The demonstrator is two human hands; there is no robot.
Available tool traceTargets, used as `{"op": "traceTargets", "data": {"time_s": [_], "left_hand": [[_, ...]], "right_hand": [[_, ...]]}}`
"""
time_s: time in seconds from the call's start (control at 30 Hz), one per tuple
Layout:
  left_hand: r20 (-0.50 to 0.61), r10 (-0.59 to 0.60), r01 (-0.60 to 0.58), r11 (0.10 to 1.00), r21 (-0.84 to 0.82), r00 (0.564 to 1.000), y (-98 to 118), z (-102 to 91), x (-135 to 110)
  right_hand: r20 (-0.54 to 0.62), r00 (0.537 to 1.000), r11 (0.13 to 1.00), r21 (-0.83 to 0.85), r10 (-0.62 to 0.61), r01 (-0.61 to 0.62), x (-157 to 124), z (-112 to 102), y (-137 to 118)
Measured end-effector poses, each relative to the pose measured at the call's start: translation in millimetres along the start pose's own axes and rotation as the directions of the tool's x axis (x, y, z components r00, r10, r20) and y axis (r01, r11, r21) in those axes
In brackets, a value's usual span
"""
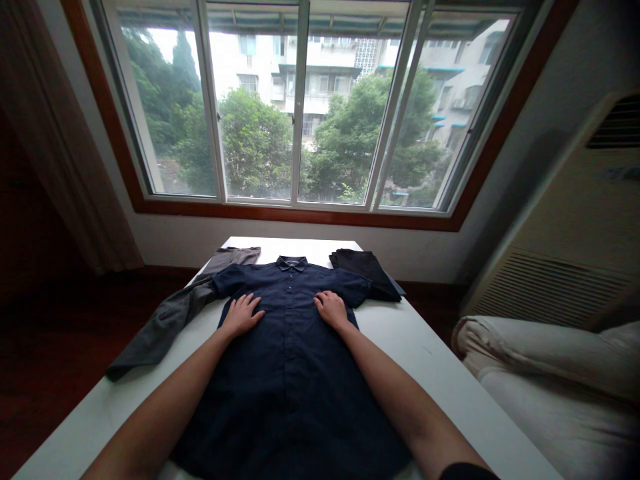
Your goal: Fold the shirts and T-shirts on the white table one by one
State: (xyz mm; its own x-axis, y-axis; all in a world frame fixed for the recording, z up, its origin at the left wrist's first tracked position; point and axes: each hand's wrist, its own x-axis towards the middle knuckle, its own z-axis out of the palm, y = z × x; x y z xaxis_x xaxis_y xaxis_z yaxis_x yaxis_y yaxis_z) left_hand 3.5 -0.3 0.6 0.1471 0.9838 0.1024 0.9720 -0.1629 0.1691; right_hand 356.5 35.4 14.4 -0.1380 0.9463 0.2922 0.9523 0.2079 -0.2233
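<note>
A dark blue shirt [295, 373] lies front up along the middle of the surface [450, 393], its collar [293, 263] towards the far edge and its hem towards the near edge, which is out of view. It is spread flat at full length, with both short sleeves out to the sides and the front placket closed as far as can be seen. Judging by that, the laying out looks done, and no fold has been made in it yet.

The left hand [243, 315] rests palm down on one side of the chest, its grip wide, fingers parted and holding nothing. The right hand [331, 309] rests on the other side, its grip loose, fingers a little bent, with no cloth visibly gathered in it.

A grey garment [173, 323] runs along the left edge, long and unfolded, partly under one sleeve. By the far right corner, dark clothes [367, 267] lie in a compact, apparently folded bundle against the other sleeve. Beyond the far edge is a window [260, 147]; past the right edge, a pale sofa [550, 353].
</note>
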Motion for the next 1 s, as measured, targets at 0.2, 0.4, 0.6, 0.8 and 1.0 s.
{"op": "traceTargets", "data": {"time_s": [0.2,0.4,0.6,0.8,1.0], "left_hand": [[-0.003,0.0,0.0,1.0,0.002,1.0,0,0.2,0],[0.006,-0.005,0.005,1.0,0.005,1.0,1,-0.2,0],[0.011,-0.004,0.003,1.0,0.013,1.0,1,1.1,2],[0.01,-0.006,0.006,1.0,0.019,1.0,2,-1.2,1],[0.016,-0.005,0.005,0.999,0.035,1.0,2,-0.8,2]], "right_hand": [[-0.018,1.0,1.0,-0.006,-0.013,0.013,3,3,4],[0.011,0.999,0.999,-0.007,0.035,-0.035,10,2,2],[0.06,0.991,0.993,-0.007,0.119,-0.119,25,-4,-4],[0.107,0.981,0.987,-0.01,0.16,-0.159,32,-8,-7],[0.083,0.984,0.987,-0.001,0.159,-0.16,29,-8,-6]]}}
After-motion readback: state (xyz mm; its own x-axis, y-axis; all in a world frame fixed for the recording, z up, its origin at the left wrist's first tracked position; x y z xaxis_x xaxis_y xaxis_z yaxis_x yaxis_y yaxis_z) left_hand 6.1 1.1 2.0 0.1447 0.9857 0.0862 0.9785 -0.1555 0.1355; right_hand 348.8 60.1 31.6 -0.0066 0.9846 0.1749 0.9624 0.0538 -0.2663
